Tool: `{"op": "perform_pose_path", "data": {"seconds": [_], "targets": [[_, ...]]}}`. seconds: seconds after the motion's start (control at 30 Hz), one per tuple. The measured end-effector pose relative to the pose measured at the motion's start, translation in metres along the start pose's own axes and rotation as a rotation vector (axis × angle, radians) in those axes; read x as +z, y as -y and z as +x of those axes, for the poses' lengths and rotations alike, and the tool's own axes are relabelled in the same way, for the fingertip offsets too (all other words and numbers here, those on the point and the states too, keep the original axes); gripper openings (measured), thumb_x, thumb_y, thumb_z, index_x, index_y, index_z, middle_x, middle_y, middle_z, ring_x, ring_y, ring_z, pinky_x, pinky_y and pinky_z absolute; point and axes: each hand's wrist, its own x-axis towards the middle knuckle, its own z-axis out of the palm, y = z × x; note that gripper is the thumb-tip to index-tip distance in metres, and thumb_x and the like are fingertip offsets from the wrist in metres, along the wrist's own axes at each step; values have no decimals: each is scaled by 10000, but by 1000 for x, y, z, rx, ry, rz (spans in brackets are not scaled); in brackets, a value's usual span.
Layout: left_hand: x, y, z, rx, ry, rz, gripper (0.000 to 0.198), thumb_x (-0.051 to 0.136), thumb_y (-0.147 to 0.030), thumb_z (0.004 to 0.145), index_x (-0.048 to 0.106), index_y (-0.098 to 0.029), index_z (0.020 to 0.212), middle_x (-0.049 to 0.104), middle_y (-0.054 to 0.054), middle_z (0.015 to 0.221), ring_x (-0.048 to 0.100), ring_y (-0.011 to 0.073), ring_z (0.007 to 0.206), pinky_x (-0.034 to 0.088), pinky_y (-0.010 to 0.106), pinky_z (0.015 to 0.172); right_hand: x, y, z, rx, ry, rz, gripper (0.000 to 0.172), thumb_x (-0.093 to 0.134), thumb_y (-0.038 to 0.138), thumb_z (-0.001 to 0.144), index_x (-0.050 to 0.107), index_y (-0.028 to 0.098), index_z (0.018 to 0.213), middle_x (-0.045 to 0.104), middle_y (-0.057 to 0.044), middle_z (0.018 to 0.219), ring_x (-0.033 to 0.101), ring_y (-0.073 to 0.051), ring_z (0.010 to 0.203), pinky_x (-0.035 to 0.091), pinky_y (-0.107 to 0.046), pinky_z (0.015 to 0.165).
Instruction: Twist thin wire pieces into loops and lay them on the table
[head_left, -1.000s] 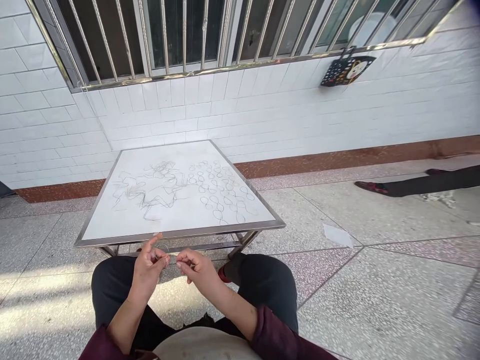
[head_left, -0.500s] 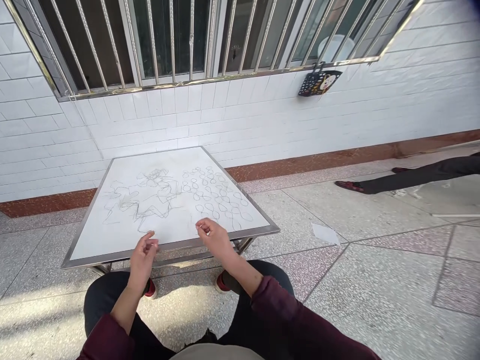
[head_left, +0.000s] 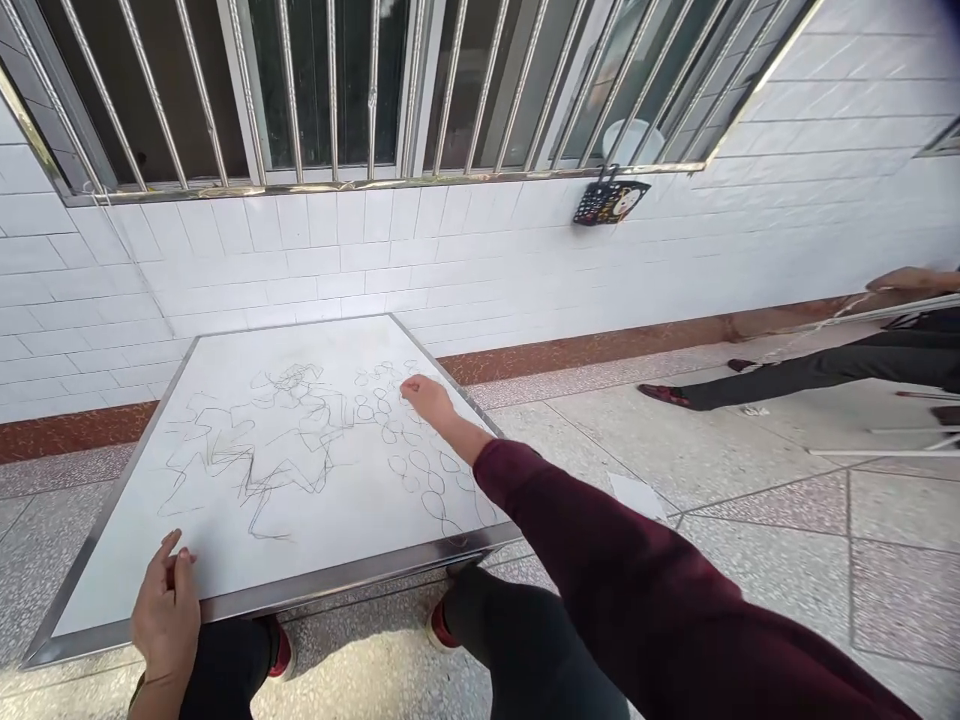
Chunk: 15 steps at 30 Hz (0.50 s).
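Note:
A white-topped low table with a steel frame [head_left: 270, 595] stands right in front of my knees. Thin dark strands lie on it, forming a jagged tangle [head_left: 255, 450] on the left and rows of small loops [head_left: 409, 450] on the right. My right hand [head_left: 426, 398] reaches across the table, its curled fingertips down at the upper edge of the loops. Whether those fingers pinch a strand is too small to tell. My left hand [head_left: 166, 610] rises at the table's front edge with its fingers apart, holding nothing.
Behind the table runs a white tiled wall with a barred window [head_left: 330, 90] and a hanging black patterned bag [head_left: 611, 202]. On the terrazzo floor lies a white paper scrap [head_left: 636, 496]. To the right, a co-worker's dark-trousered leg [head_left: 810, 375] stretches out, with a hand [head_left: 911, 280] and pale rods nearby.
My right hand has stretched forward across the table to the loops. My left hand has dropped back to the front edge. The view has tilted closer to the table, and a co-worker's hand has appeared at right.

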Motion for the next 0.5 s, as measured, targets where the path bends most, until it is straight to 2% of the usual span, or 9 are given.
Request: {"op": "perform_pose_path", "data": {"seconds": [0.13,0.23,0.33,0.5], "targets": [[4,1,-5,-45,22,126,471,450,-486,916,571,-287,1325,740,57,1049,662,290,977,471,371,753,22,7,77,83,53,-109,171,579,260,926,673,157,1025,707,-72,981,647,-168,830,517,-300,746],[6,6,-4,-88,14,221,441,451,-488,908,597,-322,1290,740,44,1065,668,306,912,467,396,721,46,7,119,112,92,-184,293,589,340,954,608,153,1180,639,-86,1163,644,-204,985,552,-405,849],[7,9,-5,-108,-5,257,436,468,-494,892,613,-327,1268,744,42,1023,680,301,847,479,402,703,67,2,150,129,116,-240,327,590,337,956,583,165,1234,607,-97,1238,631,-221,1042,551,-429,879],[5,8,-11,1,-14,218,463,441,-494,898,597,-281,1278,727,46,970,686,274,933,525,360,762,89,-9,183,146,123,-296,325,590,335,956,584,165,1232,608,-97,1237,631,-220,1042,550,-428,879]]}}
